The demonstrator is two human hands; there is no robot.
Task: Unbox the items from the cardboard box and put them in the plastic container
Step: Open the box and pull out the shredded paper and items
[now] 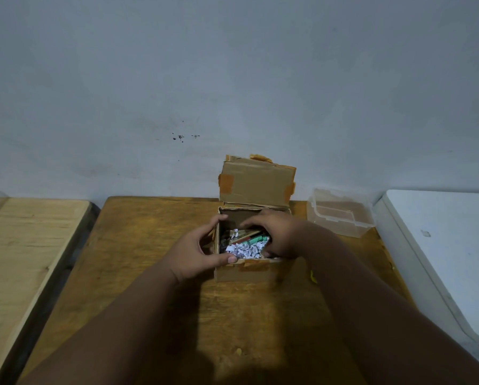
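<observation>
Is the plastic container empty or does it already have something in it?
Empty, as far as the view shows. The clear plastic container sits lidless to the right of the cardboard box, and only the wooden table shows through it.

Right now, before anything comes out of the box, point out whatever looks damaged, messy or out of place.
The cardboard box looks battered: its raised lid has torn edges and peeling brown tape. Shredded white paper lies loose inside over the items. A small yellow scrap sits on the wooden table right of the box.
</observation>
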